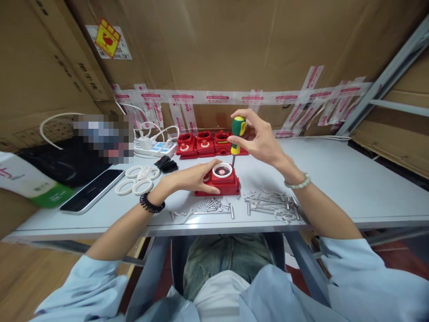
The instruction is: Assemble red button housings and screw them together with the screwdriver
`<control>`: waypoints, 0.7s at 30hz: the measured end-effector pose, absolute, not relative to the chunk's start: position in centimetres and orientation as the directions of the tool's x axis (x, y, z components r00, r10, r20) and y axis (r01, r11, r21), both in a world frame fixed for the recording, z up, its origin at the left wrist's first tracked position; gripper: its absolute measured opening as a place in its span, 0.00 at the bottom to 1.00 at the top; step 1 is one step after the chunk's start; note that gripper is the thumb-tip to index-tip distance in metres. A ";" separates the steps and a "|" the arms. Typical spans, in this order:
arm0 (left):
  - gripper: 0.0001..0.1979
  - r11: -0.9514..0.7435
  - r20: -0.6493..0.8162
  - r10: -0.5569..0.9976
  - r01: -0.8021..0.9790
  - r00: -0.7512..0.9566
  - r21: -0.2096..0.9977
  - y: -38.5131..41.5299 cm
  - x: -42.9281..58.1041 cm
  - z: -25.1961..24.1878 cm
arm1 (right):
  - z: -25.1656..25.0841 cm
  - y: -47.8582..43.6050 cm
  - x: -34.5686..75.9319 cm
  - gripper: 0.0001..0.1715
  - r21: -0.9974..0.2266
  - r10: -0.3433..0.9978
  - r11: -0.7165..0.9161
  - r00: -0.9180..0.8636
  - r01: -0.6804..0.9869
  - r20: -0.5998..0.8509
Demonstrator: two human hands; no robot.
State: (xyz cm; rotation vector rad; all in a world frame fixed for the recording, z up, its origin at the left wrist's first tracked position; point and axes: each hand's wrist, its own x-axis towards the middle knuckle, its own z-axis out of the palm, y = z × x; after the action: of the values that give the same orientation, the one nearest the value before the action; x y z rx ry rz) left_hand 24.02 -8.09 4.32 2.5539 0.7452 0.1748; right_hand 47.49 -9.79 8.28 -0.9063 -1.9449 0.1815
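Held red housing (219, 181) steady on the table (335, 179) with left hand (194, 178); gripped screwdriver (237, 134) upright in right hand (259, 141), tip at the corner. Probably rigid, light plastic; best grasped by the sides

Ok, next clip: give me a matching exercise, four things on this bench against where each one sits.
Things:
1. screwdriver
2. white rings
3. smartphone
4. loose screws

Places:
A. flat near the table's left edge
B. upright in the right hand, tip down at the red housing that the left hand steadies
C. at the front edge, just before the red housing
D. grouped between the smartphone and the red housing

Pairs: 1-B, 2-D, 3-A, 4-C
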 end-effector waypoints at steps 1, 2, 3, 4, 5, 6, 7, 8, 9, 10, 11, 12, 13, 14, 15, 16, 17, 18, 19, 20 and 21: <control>0.39 -0.742 -0.005 0.536 0.474 0.844 0.473 -8.1 24.0 4.3 | 8.1 -9.9 47.2 0.26 -0.437 0.648 0.694 -0.231 0.573 0.726; 0.39 -0.742 -0.002 0.539 0.476 0.842 0.472 -8.1 24.0 4.3 | 7.9 -10.0 47.0 0.26 -0.412 0.635 0.676 -0.201 0.611 0.746; 0.39 -0.741 -0.002 0.541 0.478 0.841 0.471 -8.1 24.1 4.3 | 7.9 -10.2 46.9 0.25 -0.398 0.627 0.669 -0.189 0.628 0.756; 0.39 -0.741 -0.003 0.542 0.480 0.840 0.469 -8.1 24.1 4.2 | 7.8 -10.3 46.9 0.25 -0.400 0.627 0.675 -0.197 0.621 0.754; 0.39 -0.743 -0.003 0.541 0.479 0.841 0.467 -8.1 24.1 4.2 | 7.9 -10.4 47.0 0.25 -0.420 0.638 0.690 -0.223 0.589 0.737; 0.39 -0.745 -0.002 0.538 0.476 0.843 0.467 -8.0 24.1 4.2 | 8.1 -10.5 47.1 0.27 -0.453 0.652 0.711 -0.263 0.538 0.711; 0.39 -0.747 -0.002 0.535 0.474 0.845 0.466 -8.0 24.1 4.2 | 8.2 -10.6 47.3 0.29 -0.494 0.663 0.729 -0.312 0.474 0.680; 0.39 -0.747 -0.004 0.536 0.476 0.844 0.464 -8.0 24.0 4.2 | 8.4 -10.6 47.5 0.31 -0.533 0.670 0.739 -0.363 0.411 0.648; 0.40 -0.744 -0.009 0.541 0.483 0.841 0.462 -8.0 24.0 4.2 | 8.5 -10.5 47.6 0.32 -0.564 0.671 0.741 -0.402 0.364 0.623; 0.40 -0.740 -0.014 0.546 0.490 0.838 0.462 -8.0 24.0 4.2 | 8.5 -10.4 47.7 0.31 -0.578 0.671 0.740 -0.418 0.342 0.612; 0.40 -0.736 -0.016 0.549 0.493 0.835 0.463 -8.0 24.0 4.2 | 8.5 -10.3 47.7 0.30 -0.575 0.673 0.739 -0.406 0.351 0.618; 0.41 -0.734 -0.016 0.550 0.493 0.835 0.467 -8.0 24.0 4.2 | 8.4 -10.2 47.5 0.29 -0.555 0.676 0.736 -0.373 0.389 0.635; 0.41 -0.735 -0.011 0.548 0.488 0.836 0.471 -8.0 24.0 4.2 | 8.2 -10.1 47.4 0.28 -0.525 0.678 0.724 -0.320 0.448 0.662; 0.41 -0.737 -0.005 0.544 0.481 0.839 0.475 -8.0 24.0 4.2 | 8.0 -10.0 47.2 0.28 -0.491 0.674 0.703 -0.263 0.514 0.691; 0.40 -0.741 0.002 0.540 0.475 0.842 0.475 -8.0 24.0 4.2 | 7.9 -10.0 47.0 0.28 -0.460 0.668 0.677 -0.216 0.574 0.713; 0.40 -0.744 0.006 0.539 0.473 0.842 0.472 -8.0 24.0 4.1 | 7.8 -9.9 46.9 0.29 -0.437 0.662 0.653 -0.185 0.618 0.726; 0.40 -0.746 0.010 0.542 0.476 0.840 0.466 -8.0 24.0 4.1 | 7.8 -10.0 46.9 0.30 -0.423 0.659 0.640 -0.175 0.641 0.732; 0.40 -0.747 0.013 0.545 0.479 0.838 0.461 -8.0 24.0 4.1 | 7.9 -10.0 47.0 0.30 -0.421 0.659 0.645 -0.185 0.638 0.729; 0.40 -0.747 0.015 0.547 0.481 0.837 0.459 -8.0 24.0 4.1 | 8.1 -10.1 47.3 0.31 -0.434 0.667 0.664 -0.220 0.608 0.712; 0.40 -0.746 0.014 0.548 0.481 0.837 0.460 -8.0 24.0 4.1 | 8.4 -10.2 47.6 0.32 -0.462 0.678 0.691 -0.276 0.556 0.682; 0.40 -0.744 0.008 0.547 0.481 0.837 0.464 -8.0 24.0 4.1 | 8.7 -10.3 48.0 0.32 -0.497 0.684 0.714 -0.338 0.493 0.647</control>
State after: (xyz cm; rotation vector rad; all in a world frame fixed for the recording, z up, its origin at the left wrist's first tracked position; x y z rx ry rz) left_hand 24.01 -8.02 4.09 2.5639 0.7601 0.1979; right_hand 47.96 -10.26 8.67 -0.8979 -2.0081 0.2650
